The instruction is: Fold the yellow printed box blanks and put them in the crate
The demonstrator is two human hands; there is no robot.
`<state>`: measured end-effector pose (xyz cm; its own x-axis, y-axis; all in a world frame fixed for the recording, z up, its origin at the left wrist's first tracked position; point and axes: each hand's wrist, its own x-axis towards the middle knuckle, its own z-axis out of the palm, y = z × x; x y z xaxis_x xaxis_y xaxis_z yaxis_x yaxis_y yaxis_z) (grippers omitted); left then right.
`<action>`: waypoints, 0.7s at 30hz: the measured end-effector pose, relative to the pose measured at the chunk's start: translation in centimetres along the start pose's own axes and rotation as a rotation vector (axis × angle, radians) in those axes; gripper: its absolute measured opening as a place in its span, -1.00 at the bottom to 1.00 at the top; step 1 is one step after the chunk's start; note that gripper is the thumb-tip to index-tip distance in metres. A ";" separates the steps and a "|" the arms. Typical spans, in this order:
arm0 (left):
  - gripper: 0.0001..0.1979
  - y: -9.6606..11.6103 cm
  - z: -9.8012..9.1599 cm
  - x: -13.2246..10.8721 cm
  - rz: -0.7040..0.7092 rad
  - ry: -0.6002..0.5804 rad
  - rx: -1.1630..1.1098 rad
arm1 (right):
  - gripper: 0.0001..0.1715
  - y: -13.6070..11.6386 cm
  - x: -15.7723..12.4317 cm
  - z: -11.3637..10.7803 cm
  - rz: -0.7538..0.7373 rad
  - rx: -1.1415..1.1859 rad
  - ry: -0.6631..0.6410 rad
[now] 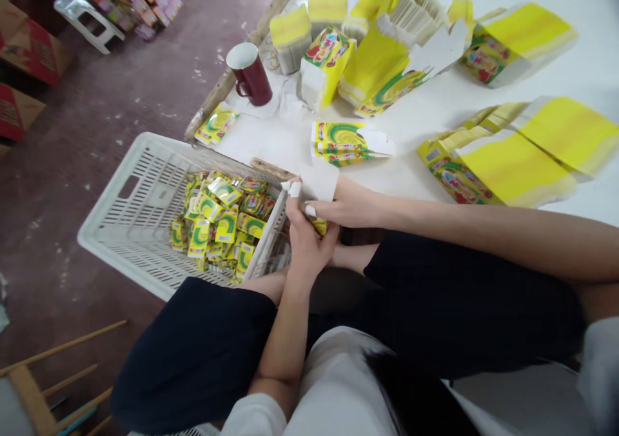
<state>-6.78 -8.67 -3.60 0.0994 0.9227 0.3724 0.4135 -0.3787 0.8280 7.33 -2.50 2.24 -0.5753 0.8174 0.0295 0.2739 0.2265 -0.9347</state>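
Above my lap, at the edge of the table, both hands meet around one small yellow carton [320, 226]. A white flap [323, 181], seemingly part of this carton, stands up past my fingers. My left hand [308, 242] wraps it from below, its thumb and fingers closed. My right hand [341, 205] pinches it from the right. White coverings show on some fingertips. Much of the carton is hidden by my fingers. Just beyond lies a short stack of flat printed cartons [341, 140]. To the left, a white plastic basket [116, 213] contains many small yellow boxes [225, 220].
A dark red mug [252, 78] stands near the table's wooden edge [213, 104]. Bundles of yellow cartons [517, 165] spread over the white tabletop [406, 171]. On the floor are a white stool [87, 20], red-and-brown boxes [33, 49] and a wooden-framed seat [33, 397].
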 end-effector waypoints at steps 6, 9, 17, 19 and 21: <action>-0.27 -0.5 -0.4 0.3 -0.073 0.075 -0.066 | -0.51 -0.7 -0.8 -0.8 -0.092 -0.060 -0.107; -0.29 -0.9 0.1 -0.1 -0.188 0.015 -0.089 | -0.25 -1.2 -1.2 -0.6 -0.097 -0.193 -0.148; -0.21 -0.6 0.3 0.2 -0.137 0.185 0.151 | -0.30 0.4 -0.5 -1.1 -0.116 -0.372 0.062; -0.33 -0.7 -0.6 0.4 -0.137 0.156 0.162 | -0.24 0.4 -0.7 -1.4 -0.173 -0.417 0.024; -0.39 -0.8 -1.5 0.7 -0.141 0.140 0.143 | -0.26 0.1 -0.8 -1.8 -0.242 -0.472 -0.090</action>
<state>-8.39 -7.88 -3.38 -0.0908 0.9430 0.3202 0.5392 -0.2238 0.8119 9.18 -2.15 2.74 -0.7230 0.6684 0.1745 0.4299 0.6331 -0.6437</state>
